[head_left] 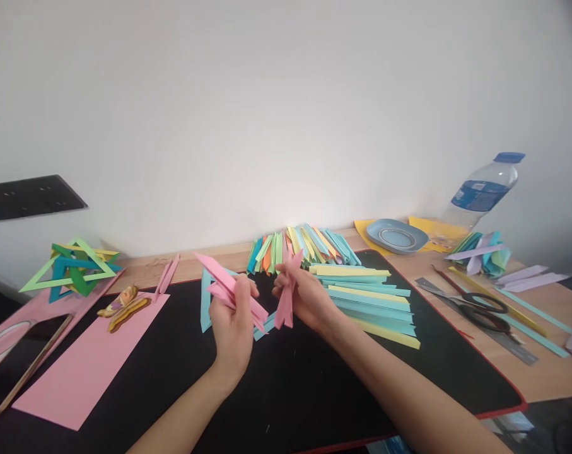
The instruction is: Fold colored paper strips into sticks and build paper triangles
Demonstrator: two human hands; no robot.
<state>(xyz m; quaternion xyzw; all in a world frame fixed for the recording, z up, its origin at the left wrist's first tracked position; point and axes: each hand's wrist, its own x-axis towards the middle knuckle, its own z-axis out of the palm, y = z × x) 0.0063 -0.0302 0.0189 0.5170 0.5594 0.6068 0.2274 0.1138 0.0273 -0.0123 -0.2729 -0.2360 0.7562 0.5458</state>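
Several folded pink paper strips are gripped in my left hand, fanned out between thumb and fingers. My right hand pinches more pink folded strips, which stand nearly upright beside the left hand's bundle; the two bundles are slightly apart. Under and behind my left hand lies a light blue folded paper piece, partly hidden by the hand. To the right of my right hand, blue and yellow folded strips lie side by side on the black mat.
A row of multicoloured folded strips stands along the wall. At left are a paper star model, a pink sheet and a phone. At right are scissors, a metal ruler, a blue dish and a bottle.
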